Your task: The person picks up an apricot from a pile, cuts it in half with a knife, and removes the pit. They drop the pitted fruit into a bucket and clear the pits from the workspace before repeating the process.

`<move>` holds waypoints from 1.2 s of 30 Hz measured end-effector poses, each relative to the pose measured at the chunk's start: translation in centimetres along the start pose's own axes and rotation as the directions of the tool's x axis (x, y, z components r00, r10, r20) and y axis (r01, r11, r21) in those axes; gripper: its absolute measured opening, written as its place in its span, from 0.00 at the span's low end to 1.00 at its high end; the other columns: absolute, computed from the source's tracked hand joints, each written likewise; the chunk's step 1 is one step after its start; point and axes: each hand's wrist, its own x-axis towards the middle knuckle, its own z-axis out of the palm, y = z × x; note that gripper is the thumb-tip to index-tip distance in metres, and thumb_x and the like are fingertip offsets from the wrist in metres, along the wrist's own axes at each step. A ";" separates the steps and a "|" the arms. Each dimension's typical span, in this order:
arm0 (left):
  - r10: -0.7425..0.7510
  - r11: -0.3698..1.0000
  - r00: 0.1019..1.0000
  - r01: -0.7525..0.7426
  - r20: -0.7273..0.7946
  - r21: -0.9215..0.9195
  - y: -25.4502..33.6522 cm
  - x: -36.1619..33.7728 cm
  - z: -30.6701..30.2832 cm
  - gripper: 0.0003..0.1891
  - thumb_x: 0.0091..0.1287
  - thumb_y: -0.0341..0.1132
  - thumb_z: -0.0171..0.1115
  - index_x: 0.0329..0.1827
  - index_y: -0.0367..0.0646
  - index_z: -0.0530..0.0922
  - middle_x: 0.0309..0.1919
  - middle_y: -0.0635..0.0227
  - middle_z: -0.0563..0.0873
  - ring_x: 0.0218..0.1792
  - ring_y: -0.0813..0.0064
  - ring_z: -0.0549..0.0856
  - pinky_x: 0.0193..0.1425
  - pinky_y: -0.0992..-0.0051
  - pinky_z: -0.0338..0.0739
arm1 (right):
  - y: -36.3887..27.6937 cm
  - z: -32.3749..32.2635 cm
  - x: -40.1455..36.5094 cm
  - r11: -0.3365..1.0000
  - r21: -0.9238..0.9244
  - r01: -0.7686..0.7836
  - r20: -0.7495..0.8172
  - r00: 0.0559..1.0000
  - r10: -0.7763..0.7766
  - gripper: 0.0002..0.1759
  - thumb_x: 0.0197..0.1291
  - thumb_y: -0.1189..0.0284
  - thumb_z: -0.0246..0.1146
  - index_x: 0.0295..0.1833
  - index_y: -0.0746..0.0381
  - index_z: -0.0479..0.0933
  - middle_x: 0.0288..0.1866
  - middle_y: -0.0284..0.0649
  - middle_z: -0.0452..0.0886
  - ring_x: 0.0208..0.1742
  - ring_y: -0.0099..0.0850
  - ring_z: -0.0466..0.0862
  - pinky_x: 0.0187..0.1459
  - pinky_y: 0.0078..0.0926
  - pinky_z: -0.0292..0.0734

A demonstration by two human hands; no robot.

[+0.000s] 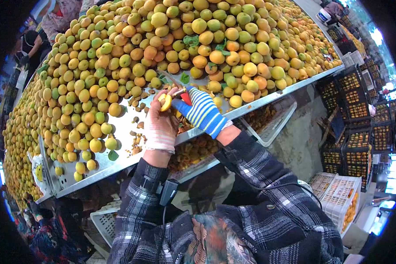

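Observation:
My left hand [159, 125], in a pale pink-and-white glove, has its fingers closed around a cut yellow apricot [165, 102], its inner side showing. In my right hand [205, 112], gloved in blue and white stripes, is a red-handled cutting tool [186, 97]; its metal end points at the apricot. Both hands are close together over the near edge of a metal table [119, 125]. Small brown pits and scraps [138, 136] lie on the metal beside my left hand. A large heap of apricots [163, 48] spreads just beyond my fingers.
Below the table edge are a white crate of apricot pieces [275, 125] and another filled container [193, 154]. Stacked black crates [350, 119] and white crates [339, 193] stand at the right. Other people work at the far left [31, 48] and lower left [53, 233].

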 end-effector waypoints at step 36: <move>0.163 0.759 0.932 0.092 -0.324 0.645 -3.0 -2.5 4.1 0.29 0.73 0.61 0.41 0.31 0.43 0.76 0.15 0.71 0.75 0.15 0.79 0.75 0.18 0.80 0.68 | -1.6 -0.5 2.1 0.072 0.996 -0.050 0.000 0.823 0.569 0.27 0.60 0.47 0.63 0.16 0.51 0.66 0.09 0.29 0.66 0.08 0.24 0.65 0.12 0.24 0.56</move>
